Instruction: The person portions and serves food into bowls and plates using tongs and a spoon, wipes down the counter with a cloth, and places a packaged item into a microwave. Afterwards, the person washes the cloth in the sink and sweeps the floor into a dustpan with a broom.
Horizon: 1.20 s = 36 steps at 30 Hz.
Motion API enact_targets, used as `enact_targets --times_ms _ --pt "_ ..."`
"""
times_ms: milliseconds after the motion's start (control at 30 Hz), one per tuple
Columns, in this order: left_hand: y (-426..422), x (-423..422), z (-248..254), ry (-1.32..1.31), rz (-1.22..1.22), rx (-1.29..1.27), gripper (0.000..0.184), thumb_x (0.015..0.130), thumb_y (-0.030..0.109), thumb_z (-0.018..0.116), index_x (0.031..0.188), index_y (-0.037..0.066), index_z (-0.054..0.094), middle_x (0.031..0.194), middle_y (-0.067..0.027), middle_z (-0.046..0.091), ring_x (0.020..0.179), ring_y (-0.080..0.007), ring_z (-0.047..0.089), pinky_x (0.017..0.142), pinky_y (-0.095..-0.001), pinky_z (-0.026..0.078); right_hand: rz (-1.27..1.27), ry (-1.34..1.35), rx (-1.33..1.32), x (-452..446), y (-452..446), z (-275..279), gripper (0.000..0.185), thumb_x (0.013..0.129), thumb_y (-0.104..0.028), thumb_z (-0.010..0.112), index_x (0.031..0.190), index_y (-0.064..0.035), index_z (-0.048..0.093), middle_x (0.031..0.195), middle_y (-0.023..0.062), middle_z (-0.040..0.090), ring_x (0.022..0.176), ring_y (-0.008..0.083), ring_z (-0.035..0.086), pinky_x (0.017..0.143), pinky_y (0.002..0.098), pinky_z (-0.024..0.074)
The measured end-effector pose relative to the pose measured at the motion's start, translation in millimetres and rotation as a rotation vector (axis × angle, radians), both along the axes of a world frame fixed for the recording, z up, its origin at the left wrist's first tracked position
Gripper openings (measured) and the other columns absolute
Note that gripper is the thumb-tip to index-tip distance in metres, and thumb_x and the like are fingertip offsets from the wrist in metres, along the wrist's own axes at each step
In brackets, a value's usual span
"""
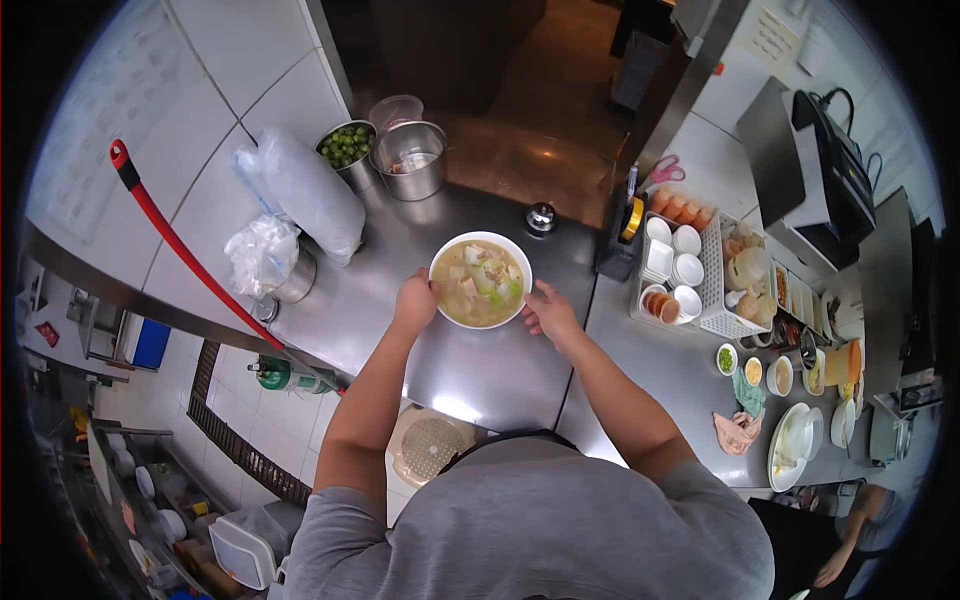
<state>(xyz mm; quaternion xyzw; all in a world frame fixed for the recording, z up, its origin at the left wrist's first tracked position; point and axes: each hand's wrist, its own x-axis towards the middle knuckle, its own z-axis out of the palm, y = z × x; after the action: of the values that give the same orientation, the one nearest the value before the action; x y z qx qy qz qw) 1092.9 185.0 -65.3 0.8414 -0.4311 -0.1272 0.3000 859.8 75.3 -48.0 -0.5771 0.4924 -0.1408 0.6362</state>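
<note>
A round white bowl (442, 247) of pale soup (480, 285), with white chunks and green pieces in it, stands on the steel counter (490, 375) in front of me. My left hand (417, 302) grips the bowl's left rim, its fingertips partly hidden by the hand itself. On the opposite side, my right hand (549, 312) touches the right rim with bent fingers and thumb. Just beyond the bowl, to the right, sits a shiny call bell (541, 218).
Left are a bulging plastic bag (315, 195), a metal pot of green pieces (347, 148), another metal pot (410, 165) and a red hose (195, 255). Right are a white basket (715, 290), small bowls (753, 371) and cloths (738, 432). Another person's hand (832, 568) shows lower right.
</note>
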Motion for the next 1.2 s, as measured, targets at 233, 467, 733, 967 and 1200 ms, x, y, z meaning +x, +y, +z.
enact_targets --times_ms 233,467,733,967,1200 --pt "-76.5 44.2 -20.2 0.028 0.063 -0.08 0.02 0.08 0.013 0.05 0.087 -0.004 0.056 0.082 -0.0257 0.062 0.078 -0.0417 0.061 0.072 -0.0476 0.049 -0.068 -0.085 0.132 -25.8 -15.9 -1.1 0.052 0.086 -0.018 0.059 0.133 -0.0048 0.039 0.092 0.0095 0.062 0.073 0.0157 0.058 0.064 0.0299 0.0487" --pt "-161.4 61.6 -28.5 0.432 0.205 -0.068 0.024 0.082 0.014 0.052 0.095 -0.006 0.051 0.079 -0.028 0.062 0.077 -0.0416 0.062 0.072 -0.0466 0.05 -0.193 -0.041 0.21 -68.1 -6.1 10.4 0.047 0.085 -0.014 0.057 0.128 0.0002 0.043 0.093 0.0106 0.063 0.072 0.0159 0.058 0.066 0.0288 0.048" --pt "-205.6 65.3 -4.6 0.273 0.32 -0.117 0.041 0.084 0.019 0.059 0.113 -0.005 0.042 0.082 -0.0242 0.063 0.079 -0.0402 0.062 0.071 -0.0438 0.052 -0.263 -0.015 0.222 -84.7 -2.0 16.3 0.042 0.084 -0.011 0.053 0.124 0.0014 0.046 0.09 0.0104 0.063 0.072 0.0152 0.059 0.066 0.028 0.0487" --pt "-136.0 111.8 9.3 -0.11 0.327 0.007 0.053 0.077 0.034 0.069 0.114 0.005 0.045 0.1 -0.0234 0.058 0.09 -0.0395 0.059 0.076 -0.0447 0.048 -0.207 0.0 0.147 -106.8 -6.9 34.5 0.037 0.083 -0.007 0.048 0.119 0.0004 0.051 0.09 0.0091 0.064 0.074 0.0142 0.059 0.066 0.0272 0.0491" --pt "-2.6 68.9 2.1 -0.156 0.137 -0.096 0.053 0.062 0.043 0.08 0.086 0.002 0.056 0.087 -0.0152 0.056 0.085 -0.0309 0.055 0.073 -0.0391 0.045 -0.221 0.107 0.076 -191.6 12.3 65.3 0.039 0.081 -0.008 0.051 0.119 -0.0023 0.053 0.091 0.0084 0.064 0.072 0.0144 0.06 0.062 0.0267 0.0501"
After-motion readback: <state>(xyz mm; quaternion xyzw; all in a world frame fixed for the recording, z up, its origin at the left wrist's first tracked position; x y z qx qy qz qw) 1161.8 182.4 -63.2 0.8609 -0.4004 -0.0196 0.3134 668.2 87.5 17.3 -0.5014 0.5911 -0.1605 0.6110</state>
